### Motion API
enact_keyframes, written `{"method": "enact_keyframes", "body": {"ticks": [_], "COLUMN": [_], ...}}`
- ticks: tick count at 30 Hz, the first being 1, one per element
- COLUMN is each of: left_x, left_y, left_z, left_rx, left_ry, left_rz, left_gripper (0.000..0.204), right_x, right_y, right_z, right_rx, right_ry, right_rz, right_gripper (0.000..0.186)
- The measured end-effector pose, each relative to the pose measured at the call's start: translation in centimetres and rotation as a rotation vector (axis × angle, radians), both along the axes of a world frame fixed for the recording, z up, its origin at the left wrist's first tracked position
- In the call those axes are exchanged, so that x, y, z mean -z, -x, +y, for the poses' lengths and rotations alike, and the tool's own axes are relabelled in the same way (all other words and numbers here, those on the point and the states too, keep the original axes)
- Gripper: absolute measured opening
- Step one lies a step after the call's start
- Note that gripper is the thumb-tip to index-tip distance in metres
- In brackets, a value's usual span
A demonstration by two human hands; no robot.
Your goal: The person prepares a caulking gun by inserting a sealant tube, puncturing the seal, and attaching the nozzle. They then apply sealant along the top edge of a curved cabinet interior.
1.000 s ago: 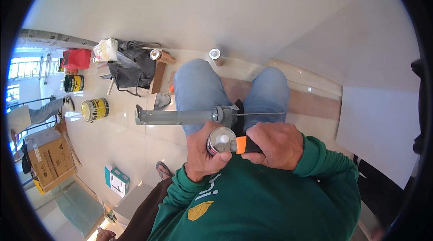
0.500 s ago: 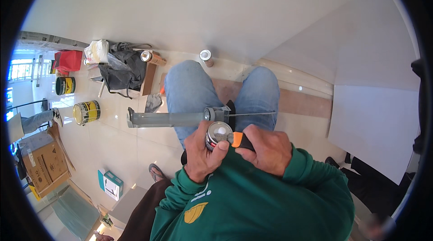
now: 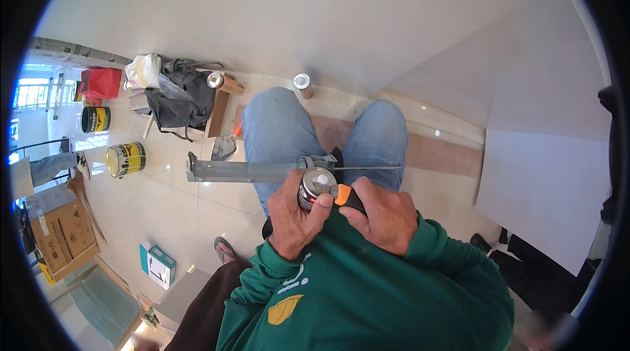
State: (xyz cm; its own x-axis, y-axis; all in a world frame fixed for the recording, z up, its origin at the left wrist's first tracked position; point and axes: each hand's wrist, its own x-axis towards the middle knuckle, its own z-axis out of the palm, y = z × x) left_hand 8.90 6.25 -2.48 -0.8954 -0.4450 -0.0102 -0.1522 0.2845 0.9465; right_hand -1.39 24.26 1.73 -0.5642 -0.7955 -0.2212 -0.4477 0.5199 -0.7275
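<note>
My left hand [image 3: 294, 213] is wrapped round a sealant cartridge [image 3: 317, 179], whose silver end with a white nub faces up. My left thumb lies along its rim. In my right hand [image 3: 384, 215] is a hand tool [image 3: 348, 197] with an orange and black handle. Its short grey blade rests on the cartridge's end; the tool's exact kind is hard to make out. A grey caulking gun [image 3: 246, 172] lies across my thighs just beyond the cartridge, its thin rod pointing right.
Another cartridge [image 3: 303, 86] stands by the wall. To the left are a black bag [image 3: 180, 105], a trowel [image 3: 225, 146], yellow-and-black buckets [image 3: 126, 160] and a cardboard box [image 3: 64, 229]. A sandalled foot [image 3: 226, 249] of another person is close at left. A white panel [image 3: 541, 197] stands at right.
Both hands have shifted slightly with the cartridge and tool. The blade has moved a little across the cartridge's end. Both grips stay the same.
</note>
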Motion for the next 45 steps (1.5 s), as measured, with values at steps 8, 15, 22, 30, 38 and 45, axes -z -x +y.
{"method": "enact_keyframes", "body": {"ticks": [8,15,22,30,38,45], "left_x": [0.3,0.2,0.3,-0.1,-0.5,-0.2], "left_y": [0.2,0.0,-0.3,-0.3,-0.1,-0.5], "left_z": [-1.2,-1.4,-1.4,-1.4,-0.3,-0.6], "left_rx": [0.096,0.108,0.111,0.115,0.025,0.106], "left_ry": [-0.188,-0.174,-0.160,-0.154,-0.063,-0.103], "left_rz": [0.041,0.012,0.021,0.011,0.005,-0.020], "left_gripper": [0.070,0.065,0.062,0.060,0.052,0.052], "right_x": [0.2,0.5,0.2,0.1,0.1,0.8], "right_y": [1.8,1.9,2.2,2.3,0.8,1.4], "right_z": [0.9,0.4,0.5,0.4,0.0,0.6], "right_rx": [-0.113,-0.134,-0.161,-0.179,-0.061,-0.122], "right_ry": [0.152,0.138,0.160,0.128,0.076,0.072], "right_rz": [0.100,0.102,0.068,0.053,0.077,0.117], "right_gripper": [0.039,0.040,0.038,0.038,0.037,0.042]}}
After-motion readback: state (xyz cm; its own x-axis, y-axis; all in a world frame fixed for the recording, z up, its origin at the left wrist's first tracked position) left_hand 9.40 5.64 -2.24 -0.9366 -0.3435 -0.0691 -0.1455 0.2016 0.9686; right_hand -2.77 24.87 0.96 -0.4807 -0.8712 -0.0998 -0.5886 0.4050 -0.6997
